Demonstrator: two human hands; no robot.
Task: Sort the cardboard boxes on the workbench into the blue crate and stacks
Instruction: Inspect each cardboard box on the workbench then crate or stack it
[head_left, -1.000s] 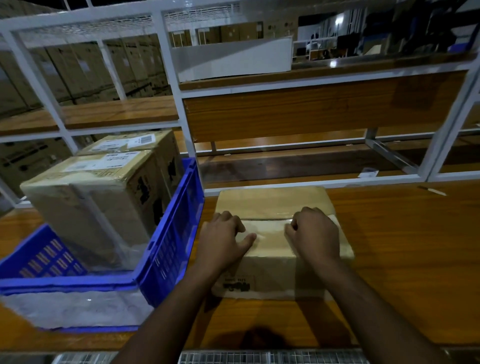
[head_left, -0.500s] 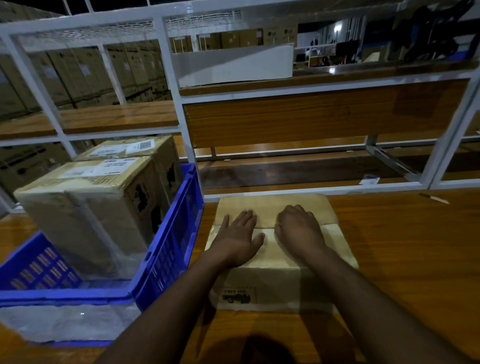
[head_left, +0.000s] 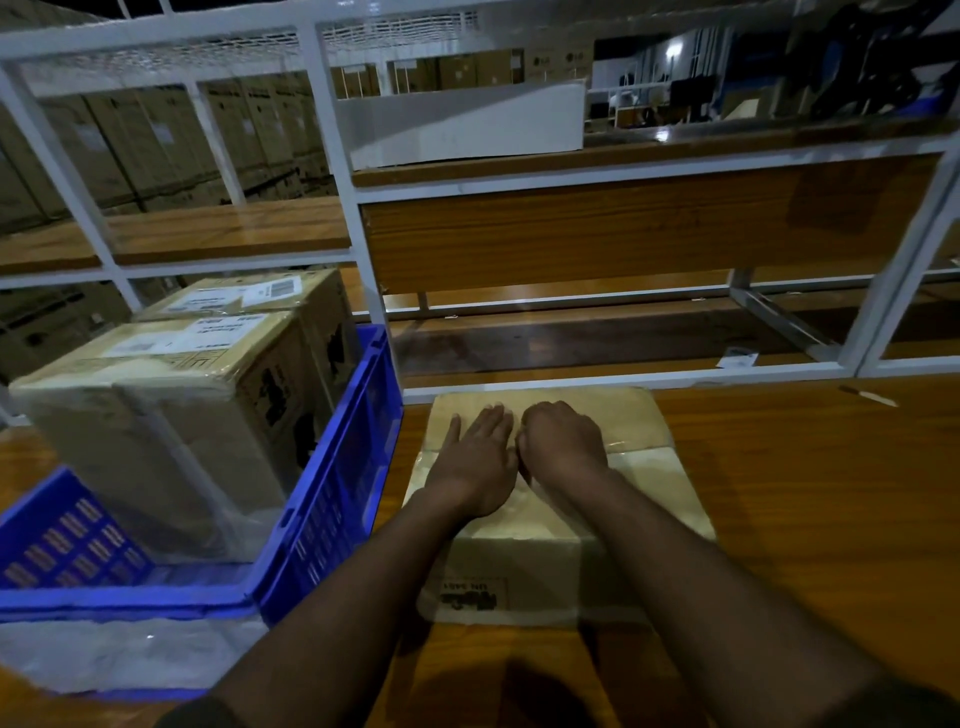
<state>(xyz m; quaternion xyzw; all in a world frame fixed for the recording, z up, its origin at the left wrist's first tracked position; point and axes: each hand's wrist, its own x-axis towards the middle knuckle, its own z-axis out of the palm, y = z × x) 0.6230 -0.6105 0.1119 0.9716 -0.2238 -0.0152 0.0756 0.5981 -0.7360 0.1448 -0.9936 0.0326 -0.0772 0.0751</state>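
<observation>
Flat cardboard box (head_left: 550, 499) on tabletop (head_left: 810, 519), just beside blue crate (head_left: 332, 499) | left hand (head_left: 475, 462) flat, fingers straight, pressing its top | right hand (head_left: 563, 441) curled, knuckles resting, gripping nothing | risk: glossy taped top, palms may slip when lifting.

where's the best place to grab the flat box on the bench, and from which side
Probably by its two short side edges, one hand on each, coming from the near edge. The flat box lies flat on the workbench, wide and shallow, too broad to pinch from above. The left hand and right hand rest on its top. Its right side is open; the blue crate stands close on the left.
</observation>
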